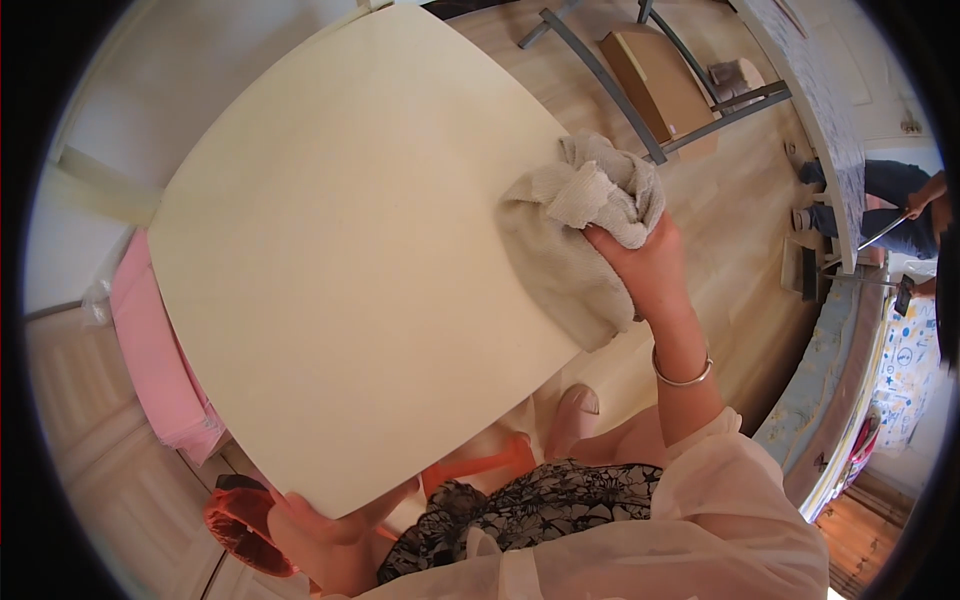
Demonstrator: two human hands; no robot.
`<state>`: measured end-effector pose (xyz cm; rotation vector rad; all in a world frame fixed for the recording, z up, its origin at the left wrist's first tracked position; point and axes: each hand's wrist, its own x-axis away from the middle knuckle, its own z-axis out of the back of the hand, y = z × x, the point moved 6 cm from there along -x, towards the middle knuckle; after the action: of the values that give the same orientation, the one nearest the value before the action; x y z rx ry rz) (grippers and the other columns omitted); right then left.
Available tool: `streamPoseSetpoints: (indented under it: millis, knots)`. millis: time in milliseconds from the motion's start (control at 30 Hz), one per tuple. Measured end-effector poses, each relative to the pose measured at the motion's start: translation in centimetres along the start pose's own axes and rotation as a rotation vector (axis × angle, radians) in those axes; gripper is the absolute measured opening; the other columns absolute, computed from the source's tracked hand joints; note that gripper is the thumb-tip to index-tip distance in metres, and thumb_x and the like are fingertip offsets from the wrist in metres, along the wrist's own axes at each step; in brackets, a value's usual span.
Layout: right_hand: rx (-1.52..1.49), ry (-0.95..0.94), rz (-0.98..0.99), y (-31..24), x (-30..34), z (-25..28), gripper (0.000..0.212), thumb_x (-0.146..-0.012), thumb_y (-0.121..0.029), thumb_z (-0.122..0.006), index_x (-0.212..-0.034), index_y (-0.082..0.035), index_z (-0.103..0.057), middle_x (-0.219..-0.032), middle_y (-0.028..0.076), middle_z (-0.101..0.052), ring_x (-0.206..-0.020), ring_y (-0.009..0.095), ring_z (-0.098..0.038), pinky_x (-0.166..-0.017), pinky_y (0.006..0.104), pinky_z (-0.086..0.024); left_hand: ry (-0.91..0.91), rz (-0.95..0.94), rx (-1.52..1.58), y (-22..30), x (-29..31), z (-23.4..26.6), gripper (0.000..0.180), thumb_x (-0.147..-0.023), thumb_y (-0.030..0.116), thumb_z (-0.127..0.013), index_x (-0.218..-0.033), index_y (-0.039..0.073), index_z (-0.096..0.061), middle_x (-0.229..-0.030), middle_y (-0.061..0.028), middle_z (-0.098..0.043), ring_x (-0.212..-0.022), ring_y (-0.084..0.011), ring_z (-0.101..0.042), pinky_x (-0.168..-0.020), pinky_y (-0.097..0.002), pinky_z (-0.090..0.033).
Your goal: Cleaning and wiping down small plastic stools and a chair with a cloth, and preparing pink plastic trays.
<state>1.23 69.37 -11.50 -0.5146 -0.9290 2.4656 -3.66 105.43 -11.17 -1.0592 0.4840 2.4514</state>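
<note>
A cream-coloured tabletop (370,230) with rounded edges fills the middle of the view. At its right edge, my right hand (650,260) is closed around a bunched grey-beige cloth (600,195). Part of the cloth lies flat on the surface and hangs over the edge. A bracelet circles my right wrist. My left hand (325,535) is at the near left corner, fingertips against the tabletop's edge; most of its fingers are hidden. Beside it is a dark red-orange object (245,525) whose kind I cannot make out.
A pink box-like thing (155,340) stands along the left side. Beyond the table, a cardboard box (655,80) sits within a grey metal frame (600,75). At far right, another person (890,195) holds a long-handled tool near a bed (820,370). An orange-red stool (480,460) shows below.
</note>
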Motion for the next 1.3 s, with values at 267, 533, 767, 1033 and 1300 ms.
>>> streamPoseSetpoints:
  millis: [267,533,767,1033,1300]
  knots:
    - [0.103,-0.068,-0.092,-1.1,1.0,0.2,0.049,-0.065,-0.037,-0.068,-0.102,-0.008,-0.054,-0.083,0.015,-0.061,-0.078,0.032,-0.058,-0.066,0.0356,-0.047,-0.535,0.476,0.234,-4.7,2.7,1.9,0.04,-0.085,0.021,-0.045,-0.11,-0.01,-0.037,-0.098,-0.0249,-0.052,-0.088,-0.0361,-0.055,-0.07,-0.0393,-0.048]
    - [0.081,-0.032,-0.021,0.9,4.3,1.3,0.056,-0.066,-0.043,-0.065,-0.107,-0.007,-0.05,-0.087,0.018,-0.061,-0.082,0.035,-0.057,-0.068,0.0397,-0.046,0.278,1.192,1.06,-9.1,8.7,0.0,0.032,-0.087,0.019,-0.039,-0.103,-0.007,-0.047,-0.095,-0.0134,-0.054,-0.087,-0.0198,-0.051,-0.077,-0.0272,-0.04]
    - [0.153,0.015,-0.171,2.3,9.8,4.4,0.061,-0.068,-0.048,-0.062,-0.109,-0.004,-0.048,-0.084,0.021,-0.06,-0.08,0.037,-0.057,-0.067,0.0407,-0.047,0.178,1.176,1.16,-8.6,7.3,-0.8,0.025,-0.086,0.019,-0.041,-0.097,-0.002,-0.05,-0.089,-0.0059,-0.052,-0.08,-0.0133,-0.047,-0.072,-0.0251,-0.038]
    - [-0.114,0.101,-0.392,5.7,13.1,7.5,0.059,-0.073,-0.051,-0.053,-0.103,0.0,-0.055,-0.095,0.022,-0.058,-0.096,0.035,-0.053,-0.08,0.0368,-0.041,0.027,1.123,1.217,-8.6,7.0,-2.9,0.023,-0.085,0.016,-0.043,-0.096,-0.003,-0.049,-0.089,-0.0065,-0.052,-0.083,-0.014,-0.047,-0.074,-0.0256,-0.038]
    - [-0.436,0.316,-0.247,1.8,17.4,9.9,0.041,-0.075,-0.032,-0.061,-0.1,0.0,-0.056,-0.092,0.017,-0.061,-0.091,0.024,-0.057,-0.077,0.0314,-0.043,-0.095,0.363,0.738,-0.9,3.2,2.7,0.033,-0.082,0.01,-0.051,-0.112,0.0,-0.042,-0.112,-0.0118,-0.046,-0.1,-0.019,-0.046,-0.085,-0.0311,-0.037]
